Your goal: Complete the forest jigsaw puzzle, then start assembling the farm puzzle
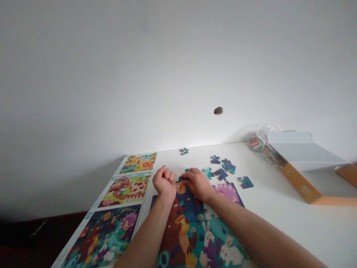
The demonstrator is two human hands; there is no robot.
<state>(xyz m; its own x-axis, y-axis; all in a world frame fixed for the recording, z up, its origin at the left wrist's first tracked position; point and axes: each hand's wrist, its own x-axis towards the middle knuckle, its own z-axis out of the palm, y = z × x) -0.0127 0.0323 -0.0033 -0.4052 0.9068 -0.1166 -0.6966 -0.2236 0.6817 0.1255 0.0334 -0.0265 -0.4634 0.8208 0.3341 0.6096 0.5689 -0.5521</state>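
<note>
A partly assembled jigsaw puzzle (192,227) with rabbits, a bear and dark blue night colours lies under my forearms. My right hand (198,183) rests at its upper edge, fingers bent around a dark blue puzzle piece (182,178) there. Just to the left, my left hand (164,181) is curled into a fist above the puzzle's upper left part. Whatever the fist may hold is hidden. Past my right hand lie several loose puzzle pieces (228,168), and a single puzzle piece (184,151) sits near the wall.
A printed sheet (97,204) with three pictures lies along the table's left edge. At the right stand an open white and orange box (301,182) and a clear plastic bag (258,143) with colourful pieces. The white wall (167,93) behind has a small hole (218,111).
</note>
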